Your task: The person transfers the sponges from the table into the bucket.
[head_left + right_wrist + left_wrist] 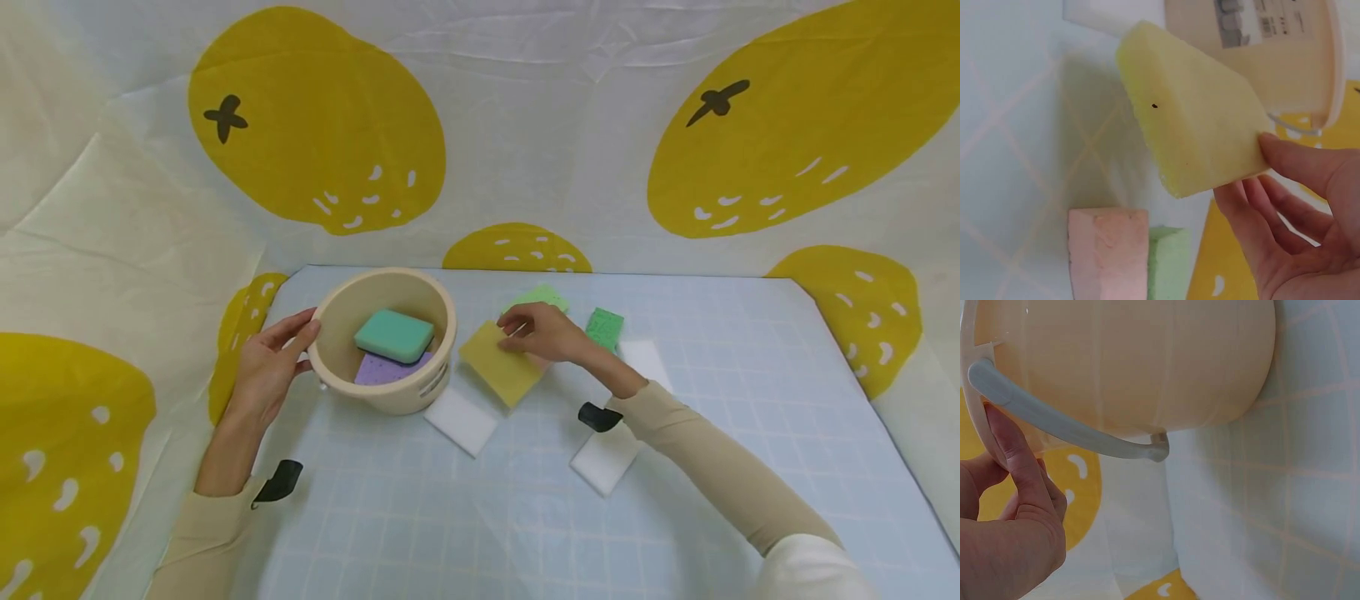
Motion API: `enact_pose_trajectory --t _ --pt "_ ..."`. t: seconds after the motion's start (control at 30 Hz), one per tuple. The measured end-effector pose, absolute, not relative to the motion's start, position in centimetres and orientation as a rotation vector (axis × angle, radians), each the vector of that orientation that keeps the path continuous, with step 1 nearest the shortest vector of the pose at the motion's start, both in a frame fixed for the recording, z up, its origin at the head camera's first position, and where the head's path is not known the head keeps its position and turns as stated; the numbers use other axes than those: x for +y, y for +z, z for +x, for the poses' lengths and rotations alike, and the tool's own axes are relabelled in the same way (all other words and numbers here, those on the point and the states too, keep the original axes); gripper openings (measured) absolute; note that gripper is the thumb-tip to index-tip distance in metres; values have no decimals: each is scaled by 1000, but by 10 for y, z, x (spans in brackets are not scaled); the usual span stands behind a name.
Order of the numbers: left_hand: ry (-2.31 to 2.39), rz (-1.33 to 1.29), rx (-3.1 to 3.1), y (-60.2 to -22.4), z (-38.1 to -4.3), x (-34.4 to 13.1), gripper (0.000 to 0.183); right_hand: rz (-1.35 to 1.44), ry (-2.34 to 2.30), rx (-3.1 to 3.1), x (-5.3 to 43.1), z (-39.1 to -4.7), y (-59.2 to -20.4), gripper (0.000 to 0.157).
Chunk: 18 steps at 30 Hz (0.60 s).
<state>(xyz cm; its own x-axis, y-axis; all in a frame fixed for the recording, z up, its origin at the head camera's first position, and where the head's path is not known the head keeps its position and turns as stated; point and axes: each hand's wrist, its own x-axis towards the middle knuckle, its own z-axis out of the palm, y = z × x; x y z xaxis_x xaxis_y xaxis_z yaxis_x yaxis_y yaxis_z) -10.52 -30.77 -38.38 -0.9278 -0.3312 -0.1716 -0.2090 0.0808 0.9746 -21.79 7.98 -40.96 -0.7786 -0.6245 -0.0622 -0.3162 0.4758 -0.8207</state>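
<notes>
My left hand [267,367] grips the rim of a cream bucket [401,398] on its left side; the left wrist view shows the thumb under the rim, beside the grey handle [1066,422]. Inside the bucket a teal sponge [393,335] lies on top of a purple sponge [382,370]. To the right of the bucket, my right hand [546,332] pinches a yellow sponge [501,364] by one corner between thumb and fingers. In the right wrist view the yellow sponge is held tilted above the table, with a pink sponge [1109,250] below it.
Light green [543,296] and darker green [604,328] sponges lie behind the right hand. White sponges lie in front of the bucket [461,422], under the right forearm [606,460] and further right [645,360]. A fabric wall with yellow fruit prints stands behind the table [420,533].
</notes>
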Motion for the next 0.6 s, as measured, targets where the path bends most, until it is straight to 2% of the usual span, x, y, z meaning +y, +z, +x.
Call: enact_pose_trajectory --t 0.6 --pt "-2000 565 -2235 -384 -106 -308 65 -682 -1305 2304 98 -222 -370 34"
